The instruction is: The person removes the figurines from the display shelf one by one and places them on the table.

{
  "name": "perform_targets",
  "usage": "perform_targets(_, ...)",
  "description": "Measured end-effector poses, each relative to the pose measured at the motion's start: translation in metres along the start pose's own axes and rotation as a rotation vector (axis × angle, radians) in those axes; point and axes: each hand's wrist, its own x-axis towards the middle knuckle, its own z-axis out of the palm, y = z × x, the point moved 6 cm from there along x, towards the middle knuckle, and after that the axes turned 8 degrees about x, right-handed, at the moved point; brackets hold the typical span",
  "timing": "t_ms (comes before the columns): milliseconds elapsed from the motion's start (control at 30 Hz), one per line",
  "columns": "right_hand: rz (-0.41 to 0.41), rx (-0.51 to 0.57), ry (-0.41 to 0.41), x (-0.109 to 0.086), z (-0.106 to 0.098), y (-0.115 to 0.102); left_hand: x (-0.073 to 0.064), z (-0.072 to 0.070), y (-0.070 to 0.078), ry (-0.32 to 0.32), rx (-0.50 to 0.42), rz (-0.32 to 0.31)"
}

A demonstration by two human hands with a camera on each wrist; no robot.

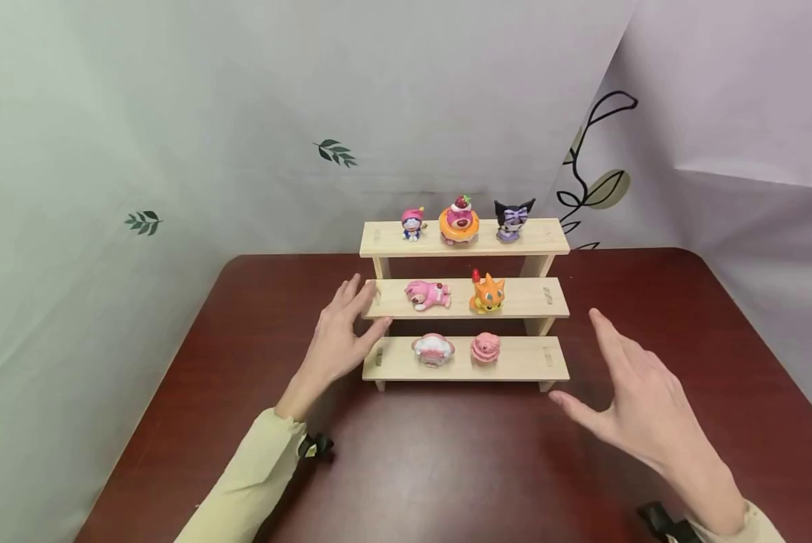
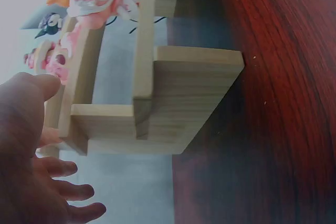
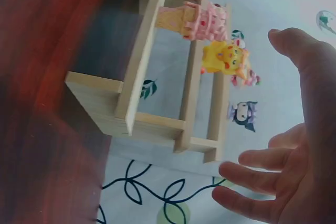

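A three-step wooden display stand [image 1: 521, 365] carries small toy figures. My left hand [image 1: 338, 332] is at the stand's left end, its fingertips overlapping the middle shelf's end in the head view and its thumb apart from the fingers. Apart from the stand's right side, my right hand [image 1: 650, 400] hovers with thumb and fingers spread, holding nothing. On the middle shelf are a lying pink bear figure [image 1: 429, 295] and an orange-and-yellow figure [image 1: 488, 294]. The lowest shelf bears a white-and-pink figure [image 1: 433, 350] and a pink figure [image 1: 485, 348], which has a cone-shaped base in the right wrist view.
Along the top shelf stand a pink-hatted blue figure [image 1: 412, 225], a bear in an orange ring [image 1: 459, 223] and a black-eared purple figure [image 1: 513, 220]. Beneath is a dark red-brown table [image 1: 439, 460]. A pale leaf-patterned curtain [image 1: 243, 136] hangs behind it.
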Motion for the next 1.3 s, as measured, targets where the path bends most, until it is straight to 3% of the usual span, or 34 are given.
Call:
perform_targets(300, -0.105, -0.023, 0.077, 0.042, -0.016, -0.009, 0.006, 0.004, -0.002, 0.132, -0.026, 0.099)
perform_targets(633, -0.089, 0.225, 0.122, 0.102, -0.019, 0.012, 0.004, 0.001, -0.003, 0.181, -0.054, 0.086)
perform_targets(800, 0.011, 0.321, 0.112, 0.127, -0.009, 0.032, 0.005, 0.004, -0.005, 0.158, -0.063, 0.063)
perform_targets(1067, 0.265, 0.515, -0.041, 0.156, 0.019, 0.061, 0.004, 0.006, -0.006, 0.143, -0.071, 0.046)
perform_targets(1300, 0.35, 0.637, -0.098, 0.162, 0.032, 0.069, 0.005, 0.005, -0.006, 0.148, -0.065, 0.045)
